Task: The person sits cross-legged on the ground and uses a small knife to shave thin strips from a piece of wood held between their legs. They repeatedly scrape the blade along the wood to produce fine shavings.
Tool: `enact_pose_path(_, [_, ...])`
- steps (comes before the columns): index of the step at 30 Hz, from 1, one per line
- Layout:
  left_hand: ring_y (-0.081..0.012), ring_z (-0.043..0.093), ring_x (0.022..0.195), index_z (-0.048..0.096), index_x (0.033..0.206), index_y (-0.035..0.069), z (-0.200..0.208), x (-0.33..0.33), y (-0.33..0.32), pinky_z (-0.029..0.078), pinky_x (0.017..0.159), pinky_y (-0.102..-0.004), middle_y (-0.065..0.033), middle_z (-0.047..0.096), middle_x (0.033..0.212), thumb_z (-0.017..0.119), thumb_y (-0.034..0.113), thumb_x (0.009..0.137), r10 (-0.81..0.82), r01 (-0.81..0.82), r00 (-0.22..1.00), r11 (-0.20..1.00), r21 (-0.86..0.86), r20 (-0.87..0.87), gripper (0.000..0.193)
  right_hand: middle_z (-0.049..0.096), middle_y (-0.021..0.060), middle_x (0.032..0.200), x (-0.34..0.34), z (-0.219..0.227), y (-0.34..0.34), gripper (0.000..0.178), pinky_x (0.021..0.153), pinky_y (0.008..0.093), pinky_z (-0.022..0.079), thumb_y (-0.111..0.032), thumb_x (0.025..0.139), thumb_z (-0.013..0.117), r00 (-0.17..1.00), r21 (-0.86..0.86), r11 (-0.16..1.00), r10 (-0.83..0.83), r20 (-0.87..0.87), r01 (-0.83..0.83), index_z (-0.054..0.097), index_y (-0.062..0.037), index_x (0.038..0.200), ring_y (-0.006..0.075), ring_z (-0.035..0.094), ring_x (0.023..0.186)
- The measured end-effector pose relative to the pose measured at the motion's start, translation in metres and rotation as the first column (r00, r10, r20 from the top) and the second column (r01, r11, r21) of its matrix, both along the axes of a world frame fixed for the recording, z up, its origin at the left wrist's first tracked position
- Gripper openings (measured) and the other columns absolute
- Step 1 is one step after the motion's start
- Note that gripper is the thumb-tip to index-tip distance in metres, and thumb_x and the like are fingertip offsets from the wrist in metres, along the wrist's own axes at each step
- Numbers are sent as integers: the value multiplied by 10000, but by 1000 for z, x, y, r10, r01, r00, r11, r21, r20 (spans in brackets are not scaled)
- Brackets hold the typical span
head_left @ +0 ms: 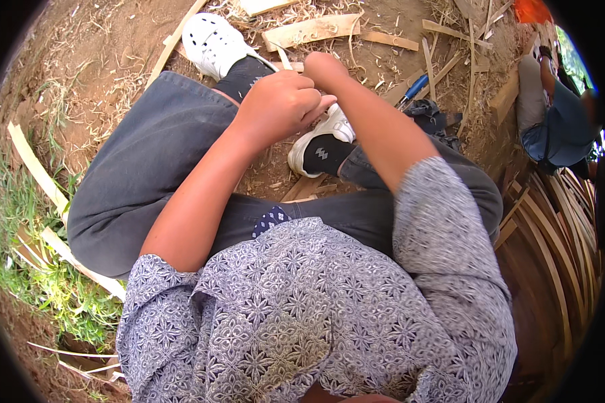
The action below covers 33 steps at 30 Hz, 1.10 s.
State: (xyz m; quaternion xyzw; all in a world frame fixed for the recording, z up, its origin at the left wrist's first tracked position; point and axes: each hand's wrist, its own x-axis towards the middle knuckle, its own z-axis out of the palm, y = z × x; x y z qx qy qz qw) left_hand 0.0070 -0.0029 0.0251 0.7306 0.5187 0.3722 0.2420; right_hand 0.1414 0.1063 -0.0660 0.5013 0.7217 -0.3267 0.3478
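Observation:
My left hand [279, 107] is closed in front of me, between my two shoes. A thin pale strip of wood or bamboo [284, 59] sticks out beyond its far side, and the fingers seem wrapped round it. Just right of it, almost touching, my right hand [324, 69] is bent into a fist. Its fingertips are turned away from view, so what they hold is hidden. Below the hands are a white clog [214, 43] on my left foot and another white shoe [302, 153] on the right.
Wood pieces [312, 30] and curled shavings lie across the dirt beyond my hands. A blue-handled tool [415, 88] rests by dark cloth [433, 117] to the right. Long strips [551, 235] are heaped at far right, near another seated person [558, 127]. Grass [54, 282] grows at left.

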Motion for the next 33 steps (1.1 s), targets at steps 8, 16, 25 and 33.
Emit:
enact_pose_path(8, [-276,595,636,523,572,73,1,2,1,501,599,-414,-77,544,625,762,218,894,-107,107,994,994,9,-3,427,745,218,1075,17,1,-4,266,878,451,580,-213,805,695,991,-17,999,41,-129,-43,785,-33,980,369,723,1019])
enact_pose_path(16, [-271,617,657,589,585,81,3,-2,5,526,633,-407,-62,595,634,735,249,915,-161,163,984,987,15,-80,398,745,217,1055,26,13,-6,265,866,448,583,-193,830,677,990,-47,994,98,-97,-103,768,-34,1020,366,725,1019])
enact_pose_path(25, [-291,627,665,607,596,67,-5,0,-1,530,634,-424,-77,597,634,726,260,918,-177,178,981,984,1,-81,394,750,200,1092,12,-3,-11,275,869,442,581,-183,796,700,993,28,999,-35,-115,38,780,-49,1022,361,727,1026])
enact_pose_path(33, [-307,626,671,584,592,61,4,-3,5,526,639,-437,-89,598,645,735,255,917,-132,131,990,991,-30,-43,408,738,208,1146,23,-36,-15,286,873,459,576,-202,805,690,991,68,989,-133,-13,133,781,-65,1039,371,720,1045])
